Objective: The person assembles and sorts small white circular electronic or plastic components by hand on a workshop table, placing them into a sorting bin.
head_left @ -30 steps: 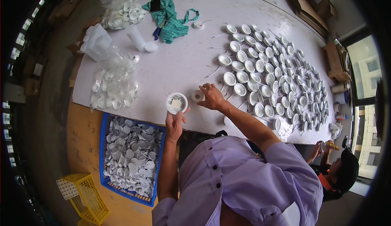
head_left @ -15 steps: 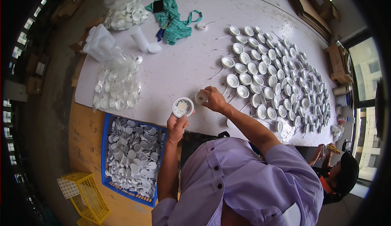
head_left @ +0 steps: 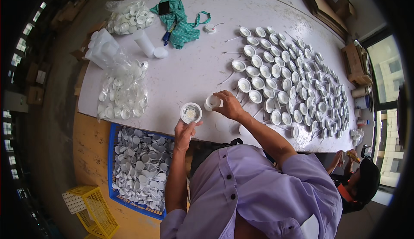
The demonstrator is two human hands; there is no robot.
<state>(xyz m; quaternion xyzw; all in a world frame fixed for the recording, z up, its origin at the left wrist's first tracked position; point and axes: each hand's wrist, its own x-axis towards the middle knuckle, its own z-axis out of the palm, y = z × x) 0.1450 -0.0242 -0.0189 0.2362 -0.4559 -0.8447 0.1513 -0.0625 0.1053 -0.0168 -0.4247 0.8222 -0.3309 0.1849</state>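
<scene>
My left hand (head_left: pixel 184 134) holds a round white downlight (head_left: pixel 191 112) at the table's near edge, its face up; a small yellowish LED board shows inside the rim. Just to the right, my right hand (head_left: pixel 230 106) grips a translucent white cup-shaped piece (head_left: pixel 211 103) between thumb and fingers. The piece and the downlight are close together but apart. Right of that hand, many white downlights (head_left: pixel 255 96) with short wires stand in rows. Below my left forearm's side, a blue basket (head_left: pixel 113 153) is full of loose white round lamp parts (head_left: pixel 140 165).
On the table's left lie clear bags (head_left: pixel 123 90) of white cup pieces, with stacked cups (head_left: pixel 144 44) behind. A green cloth (head_left: pixel 187 31) with a black phone (head_left: pixel 164 8) lies farther back. A yellow crate (head_left: pixel 97 211) stands lower left. At the lower right, another person (head_left: pixel 366 183) handles something.
The view has shifted slightly. The downlight in my left hand has tilted a little, and the cup piece in my right hand has turned slightly. Both hands keep their grip.
</scene>
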